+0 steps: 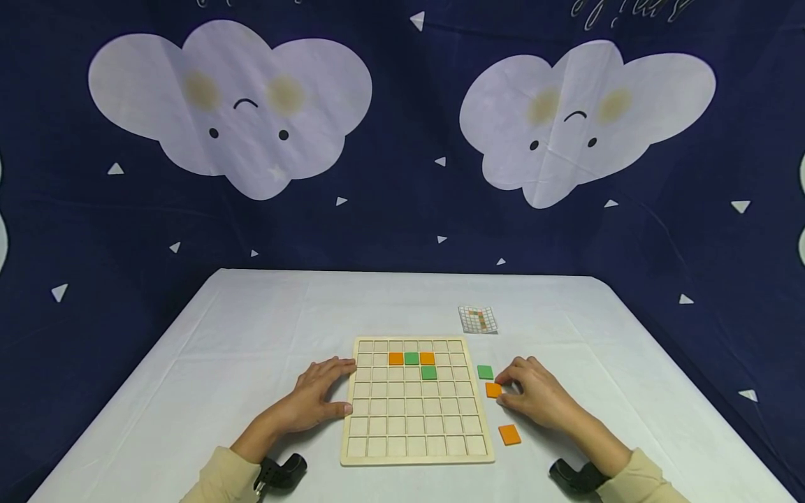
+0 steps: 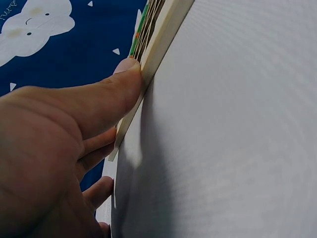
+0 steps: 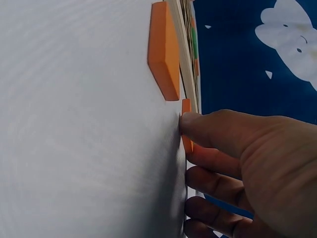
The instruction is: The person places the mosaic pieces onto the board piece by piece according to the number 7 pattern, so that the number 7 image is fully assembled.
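A square wooden grid board [image 1: 377, 406] lies on the white table. In its upper rows sit two orange tiles, one of them the left orange tile [image 1: 395, 358], and two green tiles, one the lower green tile [image 1: 428, 373]. My left hand [image 1: 314, 397] rests at the board's left edge, thumb and fingertips touching the frame, as the left wrist view also shows. Right of the board, my right hand [image 1: 542, 392] pinches an orange tile [image 1: 492, 390] between thumb and finger; in the right wrist view this tile [image 3: 186, 106] is low at the table surface.
A loose green tile [image 1: 485, 372] lies just above the pinched one, and another orange tile [image 1: 509, 434] nearer the front. Behind the board's right corner is a small pattern card [image 1: 478, 320] with a printed coloured grid. A dark blue cloud-print cloth [image 1: 402, 140] hangs behind the table.
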